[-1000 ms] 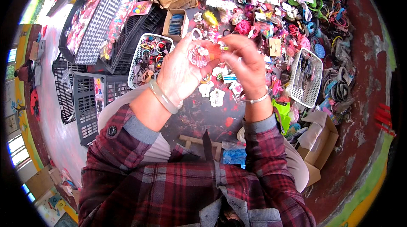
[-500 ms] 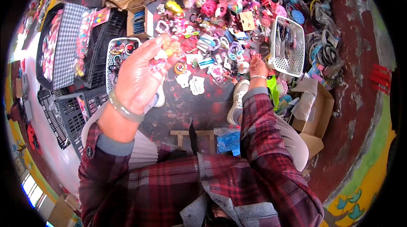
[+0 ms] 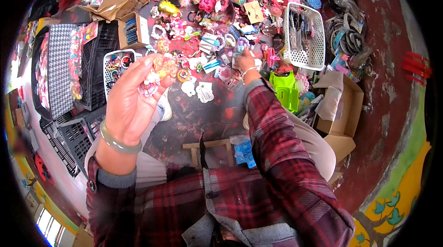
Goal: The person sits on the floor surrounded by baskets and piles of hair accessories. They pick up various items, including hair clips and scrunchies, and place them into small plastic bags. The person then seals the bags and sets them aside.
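Leftward from beside the white perforated plastic basket (image 3: 305,60), the bare right hand (image 3: 248,63) has shifted into the pile of small, many-coloured hair ornaments (image 3: 230,30), and more of a bright green plastic case (image 3: 285,91) shows. Nearest the body lies a clear bag with blue contents (image 3: 244,151). Beyond it, the raised left hand (image 3: 129,93) is clamped on a bunch of frilly orange and pink hair ties (image 3: 163,66). Farther, past a white scalloped card (image 3: 205,92), the right fingers reach a pale blue piece; whether they grip it I cannot tell. Farther still lies a fluffy yellow ornament (image 3: 169,7).
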Motion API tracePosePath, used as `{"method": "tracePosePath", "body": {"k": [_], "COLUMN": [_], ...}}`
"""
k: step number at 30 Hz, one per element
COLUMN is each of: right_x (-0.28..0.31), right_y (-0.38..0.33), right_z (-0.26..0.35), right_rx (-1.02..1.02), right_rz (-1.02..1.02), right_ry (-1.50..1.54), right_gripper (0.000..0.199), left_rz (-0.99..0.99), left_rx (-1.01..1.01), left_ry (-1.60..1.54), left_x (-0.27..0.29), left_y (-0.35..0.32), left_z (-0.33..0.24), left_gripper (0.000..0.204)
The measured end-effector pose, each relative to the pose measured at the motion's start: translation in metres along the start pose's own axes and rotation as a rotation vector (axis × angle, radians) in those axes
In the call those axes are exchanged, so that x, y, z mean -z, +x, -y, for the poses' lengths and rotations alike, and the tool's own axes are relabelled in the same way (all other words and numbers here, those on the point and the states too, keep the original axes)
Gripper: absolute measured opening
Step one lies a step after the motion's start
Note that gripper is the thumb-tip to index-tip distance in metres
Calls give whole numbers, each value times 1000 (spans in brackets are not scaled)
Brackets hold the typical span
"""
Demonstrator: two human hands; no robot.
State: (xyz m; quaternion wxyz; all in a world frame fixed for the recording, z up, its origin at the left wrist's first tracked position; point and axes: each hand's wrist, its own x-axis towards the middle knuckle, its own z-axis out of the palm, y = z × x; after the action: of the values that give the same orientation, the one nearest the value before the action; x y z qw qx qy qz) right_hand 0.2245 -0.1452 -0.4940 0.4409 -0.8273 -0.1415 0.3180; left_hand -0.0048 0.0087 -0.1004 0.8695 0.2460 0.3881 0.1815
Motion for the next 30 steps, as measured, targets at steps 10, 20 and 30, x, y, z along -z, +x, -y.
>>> {"method": "tracePosePath", "body": {"k": [10,20,30], "right_x": [26,71,71], "right_y": [-16,27,37], "right_z": [50,14,-7], "right_rx": [-113,-259,-22], "right_rz": [-222,131,-540], "right_ry": [-211,-932,-9], "right_gripper": [24,63,13], "left_rz": [-58,-40,-56], "left_rx": [-13,33,29], "left_ry": [35,58,72], "left_x": [0,-9,-9], "left_y": [-1,3,1], "left_z": [2,1,1], "left_gripper": [27,29,29]}}
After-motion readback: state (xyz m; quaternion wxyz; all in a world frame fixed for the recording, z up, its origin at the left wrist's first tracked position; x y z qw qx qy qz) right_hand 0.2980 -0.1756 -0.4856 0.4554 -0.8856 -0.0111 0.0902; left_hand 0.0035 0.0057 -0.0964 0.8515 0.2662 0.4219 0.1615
